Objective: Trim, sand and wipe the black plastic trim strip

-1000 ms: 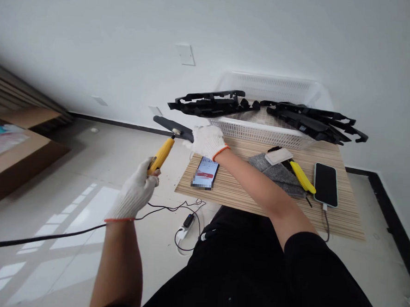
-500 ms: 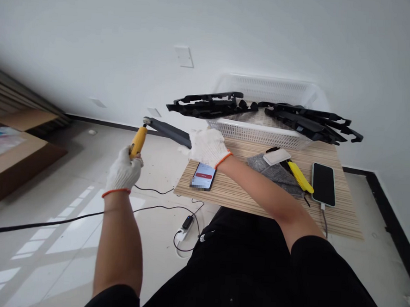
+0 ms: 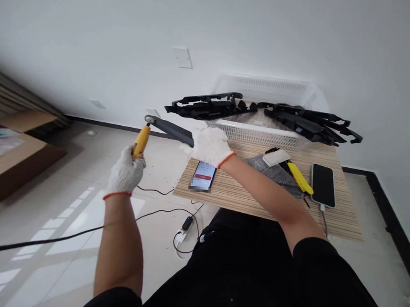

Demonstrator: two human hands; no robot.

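Observation:
My gloved left hand (image 3: 126, 169) is wrapped round the body of a yellow rotary tool (image 3: 142, 141), which points up and away from me. The tool's small round head (image 3: 149, 119) is at the far left end of a long dark grey plastic part (image 3: 171, 130), seemingly touching it. My gloved right hand (image 3: 210, 146) grips the other end of that part, holding it in the air off the table's left edge. Both gloves are white knit with orange cuffs. The right fingertips are partly hidden behind the glove and part.
A white plastic basket (image 3: 261, 134) on the wooden table (image 3: 244, 200) bears several black plastic pieces (image 3: 207, 108). Nearby lie a lit phone (image 3: 202, 175), grey cloth (image 3: 281, 179), yellow brush (image 3: 299, 178) and charging phone (image 3: 323, 185). A black cord (image 3: 61, 238) crosses my left forearm.
The tool and my left hand have shifted slightly right. The round head sits a little higher against the grey part's end. My right hand keeps its grip, also slightly further right.

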